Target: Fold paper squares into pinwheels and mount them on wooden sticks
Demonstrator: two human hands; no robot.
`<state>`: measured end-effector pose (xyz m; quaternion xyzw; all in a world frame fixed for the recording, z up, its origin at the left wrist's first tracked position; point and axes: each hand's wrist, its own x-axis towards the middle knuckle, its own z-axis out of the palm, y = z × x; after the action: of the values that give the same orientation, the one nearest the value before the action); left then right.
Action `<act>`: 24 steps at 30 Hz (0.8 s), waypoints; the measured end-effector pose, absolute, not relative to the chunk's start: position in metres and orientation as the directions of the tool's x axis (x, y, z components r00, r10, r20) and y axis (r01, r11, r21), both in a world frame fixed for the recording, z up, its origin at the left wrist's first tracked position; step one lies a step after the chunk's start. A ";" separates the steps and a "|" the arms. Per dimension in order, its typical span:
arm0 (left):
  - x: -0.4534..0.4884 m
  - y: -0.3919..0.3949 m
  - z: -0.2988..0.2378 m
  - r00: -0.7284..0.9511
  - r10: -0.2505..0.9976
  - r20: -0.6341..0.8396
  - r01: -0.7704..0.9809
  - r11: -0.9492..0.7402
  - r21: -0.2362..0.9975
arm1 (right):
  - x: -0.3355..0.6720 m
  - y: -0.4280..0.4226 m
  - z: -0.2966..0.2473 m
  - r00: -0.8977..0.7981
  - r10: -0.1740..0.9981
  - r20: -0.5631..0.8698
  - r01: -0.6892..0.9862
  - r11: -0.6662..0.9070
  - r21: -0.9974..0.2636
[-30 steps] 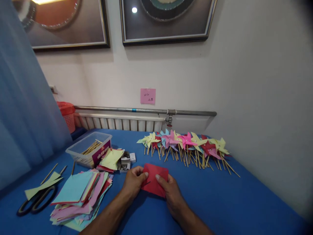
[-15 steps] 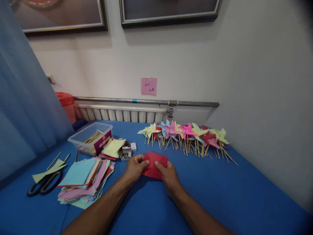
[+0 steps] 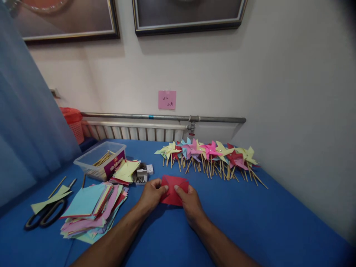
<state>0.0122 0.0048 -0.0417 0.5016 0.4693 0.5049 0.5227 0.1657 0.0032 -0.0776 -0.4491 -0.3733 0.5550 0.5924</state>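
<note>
A square of red paper (image 3: 172, 198), with dark slits or lines running in from its corners, is held just above the blue surface. My left hand (image 3: 152, 193) pinches its left edge, thumb on top. On the right edge my right hand (image 3: 189, 202) grips it the same way, its thumb lying near the middle of the square. The fingers under the paper are hidden. Left of my hands lie a stack of coloured paper squares (image 3: 83, 200) and a smaller pile of cut yellow and red paper (image 3: 126, 171). Close by are small boxes of metal pins (image 3: 141, 179).
Finished paper pinwheels (image 3: 211, 150) on sticks lie in a row at the back right. A clear plastic tub (image 3: 83, 163) holds thin sticks. Black-handled scissors (image 3: 46, 215) lie at the left under pale green paper (image 3: 51, 200). A radiator (image 3: 139, 131) and pipe run along the wall.
The camera view has shifted slightly. Both hands still hold the red paper in nearly the same place, and the right thumb has slid a little inward across it.
</note>
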 end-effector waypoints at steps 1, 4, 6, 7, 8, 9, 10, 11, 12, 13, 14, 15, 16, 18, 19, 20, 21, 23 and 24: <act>0.012 0.005 -0.042 0.044 0.999 0.021 -0.058 -0.019 0.998 | 0.166 0.005 -0.080 0.107 0.993 -0.051 -0.324 -0.014 -0.946; 0.013 0.004 -0.041 0.042 0.999 0.025 -0.079 -0.022 0.997 | 0.167 0.011 -0.089 0.107 0.993 -0.045 -0.326 -0.008 -0.945; 0.013 0.002 -0.039 0.047 0.998 0.032 -0.096 -0.027 0.995 | 0.169 0.014 -0.093 0.080 0.996 -0.046 -0.331 -0.017 -0.943; 0.014 0.001 -0.038 0.049 0.998 0.035 -0.104 -0.030 0.994 | 0.169 0.015 -0.093 0.073 0.996 -0.048 -0.327 -0.021 -0.945; 0.014 0.000 -0.036 0.050 0.998 0.037 -0.112 -0.031 0.993 | 0.170 0.015 -0.094 0.079 0.996 -0.049 -0.315 -0.022 -0.949; 0.014 -0.001 -0.035 0.052 0.998 0.036 -0.121 -0.029 0.992 | 0.170 0.015 -0.093 0.092 0.994 -0.050 -0.298 -0.021 -0.954; 0.015 -0.001 -0.035 0.053 0.998 0.033 -0.131 -0.026 0.991 | 0.170 0.014 -0.092 0.111 0.992 -0.052 -0.280 -0.019 -0.960; 0.015 -0.002 -0.035 0.057 0.998 0.029 -0.141 -0.021 0.990 | 0.170 0.012 -0.090 0.122 0.991 -0.053 -0.266 -0.019 -0.964; 0.016 -0.002 -0.035 0.061 0.998 0.025 -0.150 -0.015 0.989 | 0.170 0.010 -0.087 0.123 0.991 -0.050 -0.257 -0.016 -0.966; 0.016 -0.002 -0.036 0.065 0.998 0.021 -0.157 -0.011 0.987 | 0.171 0.007 -0.083 0.117 0.992 -0.049 -0.260 -0.017 -0.966; 0.016 -0.002 -0.037 0.066 0.998 0.017 -0.160 -0.006 0.987 | 0.171 0.003 -0.078 0.084 0.995 -0.049 -0.264 -0.025 -0.964; 0.016 -0.002 -0.038 0.063 0.998 0.014 -0.158 -0.003 0.987 | 0.171 0.000 -0.073 0.059 0.997 -0.044 -0.275 -0.026 -0.961; 0.016 -0.001 -0.039 0.057 0.998 0.013 -0.152 -0.004 0.988 | 0.172 -0.004 -0.067 0.031 0.999 -0.043 -0.299 -0.032 -0.954; 0.016 0.000 -0.040 0.043 0.999 0.013 -0.141 -0.007 0.990 | 0.174 -0.011 -0.056 -0.090 0.996 -0.005 -0.386 -0.040 -0.921; 0.015 0.000 -0.041 0.040 0.999 0.009 -0.140 -0.004 0.990 | 0.175 -0.013 -0.051 -0.154 0.988 0.003 -0.414 -0.061 -0.908; 0.015 0.000 -0.040 0.041 0.999 0.003 -0.143 0.003 0.990 | 0.175 -0.014 -0.049 -0.199 0.980 0.001 -0.425 -0.086 -0.901; 0.015 0.000 -0.040 0.044 0.999 -0.005 -0.147 0.012 0.989 | 0.176 -0.015 -0.048 -0.218 0.976 -0.003 -0.426 -0.098 -0.899; 0.015 0.000 -0.038 0.052 0.998 -0.023 -0.153 0.031 0.988 | 0.177 -0.012 -0.052 -0.157 0.987 -0.025 -0.393 -0.086 -0.915; 0.016 -0.001 -0.036 0.058 0.998 -0.029 -0.155 0.038 0.987 | 0.178 -0.009 -0.056 -0.099 0.994 -0.038 -0.364 -0.072 -0.929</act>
<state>0.0158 -0.0010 -0.0364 0.4644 0.4536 0.5152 0.5597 0.1779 -0.0092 -0.0557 -0.3884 -0.4057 0.6204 0.5474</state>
